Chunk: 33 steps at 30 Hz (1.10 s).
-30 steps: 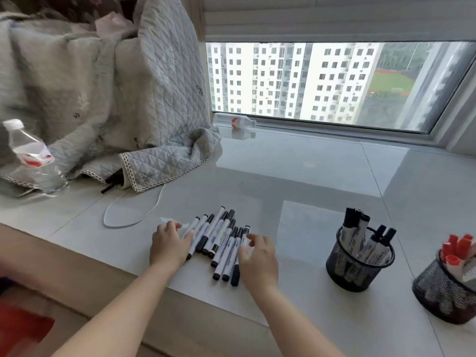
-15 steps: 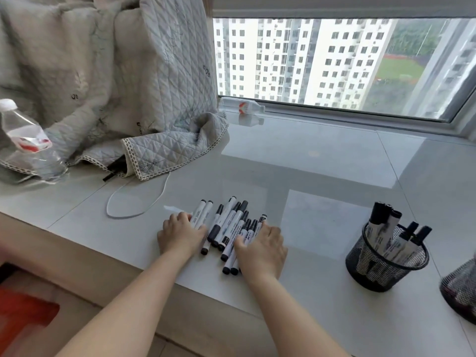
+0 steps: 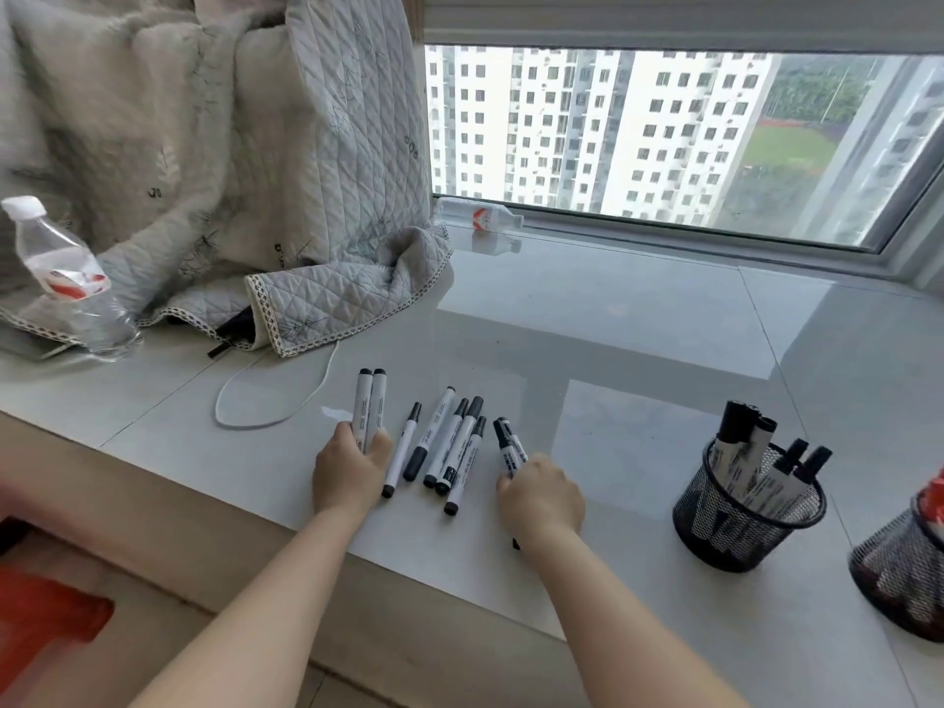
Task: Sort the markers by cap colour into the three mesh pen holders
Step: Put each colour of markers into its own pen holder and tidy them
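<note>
Five black-capped markers [image 3: 444,447] are left loose on the glossy sill [image 3: 638,319], their long axes running away from the person and leaning slightly right, between a pair gripped in the curled fingers of the left hand [image 3: 352,465] and another bunch clasped in the right hand [image 3: 541,495]. The black mesh holder [image 3: 746,508] already stocked with black-capped markers is set well off to the right, so the right hand is judged the nearer one for the drop. A second mesh holder [image 3: 899,569] with red caps is cut by the right edge; a third is not seen.
</note>
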### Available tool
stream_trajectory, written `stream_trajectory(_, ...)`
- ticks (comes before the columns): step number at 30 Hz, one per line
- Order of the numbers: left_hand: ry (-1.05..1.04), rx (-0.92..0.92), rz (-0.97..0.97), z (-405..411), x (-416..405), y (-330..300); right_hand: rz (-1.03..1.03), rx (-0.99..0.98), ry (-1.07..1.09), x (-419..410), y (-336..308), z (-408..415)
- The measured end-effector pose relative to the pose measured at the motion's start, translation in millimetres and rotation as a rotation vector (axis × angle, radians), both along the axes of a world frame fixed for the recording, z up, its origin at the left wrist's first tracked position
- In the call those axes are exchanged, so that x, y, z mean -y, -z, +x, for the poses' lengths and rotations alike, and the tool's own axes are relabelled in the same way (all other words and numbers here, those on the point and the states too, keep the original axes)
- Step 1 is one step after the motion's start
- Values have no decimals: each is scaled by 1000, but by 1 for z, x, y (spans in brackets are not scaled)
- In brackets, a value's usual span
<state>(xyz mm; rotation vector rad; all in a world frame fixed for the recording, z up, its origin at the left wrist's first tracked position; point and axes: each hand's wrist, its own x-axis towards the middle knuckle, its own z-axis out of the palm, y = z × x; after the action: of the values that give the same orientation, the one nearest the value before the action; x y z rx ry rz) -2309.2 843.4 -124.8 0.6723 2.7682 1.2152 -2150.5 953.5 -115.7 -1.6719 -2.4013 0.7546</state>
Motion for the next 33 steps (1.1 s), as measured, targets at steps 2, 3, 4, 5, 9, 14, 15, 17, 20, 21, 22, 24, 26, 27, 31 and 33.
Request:
stream_trajectory(2,26,15,35,6,6,-1,-14,42,-46,-4,-3,6)
stream_trajectory(3,42,30,50,10,8,-1,-19,60,-70,-4,-5,9)
stream_trajectory(4,56,54,68,13,10,-1,-26,69,-86,-5,-8,12)
stream_trajectory(5,66,85,90,16,13,-2,-40,67,-95,-5,-10,15)
stream_trajectory(9,1,243,210,24,19,-10,-189,-80,-28,-7,-23,31)
stream_trajectory(14,-28,290,367,40,16,-31,-444,-628,140,-16,-41,65)
stream_trajectory(15,-2,289,395,45,12,-38,-488,-745,165,-19,-49,72)
stream_trajectory(17,74,291,461,58,1,-53,-539,-935,179,-27,-68,85)
stream_trajectory(20,192,242,495,85,-22,-74,-523,-1190,189,-44,-101,113)
stream_trajectory(21,218,238,505,96,-29,-79,-486,-1247,187,-50,-112,124)
stream_trajectory(22,237,264,530,108,-38,-84,-435,-1285,187,-56,-121,135)
stream_trajectory(24,264,360,595,129,-54,-92,-336,-1338,201,-68,-135,157)
stream_trajectory(26,316,465,643,149,-68,-97,-262,-1389,212,-77,-139,176)
stream_trajectory(27,350,514,659,158,-75,-100,-220,-1402,207,-80,-139,182)
stream_trajectory(31,452,610,617,192,-99,-109,-15,-1310,197,-85,-122,191)
stream_trajectory(33,481,639,602,206,-110,-112,13,-1240,187,-86,-108,190)
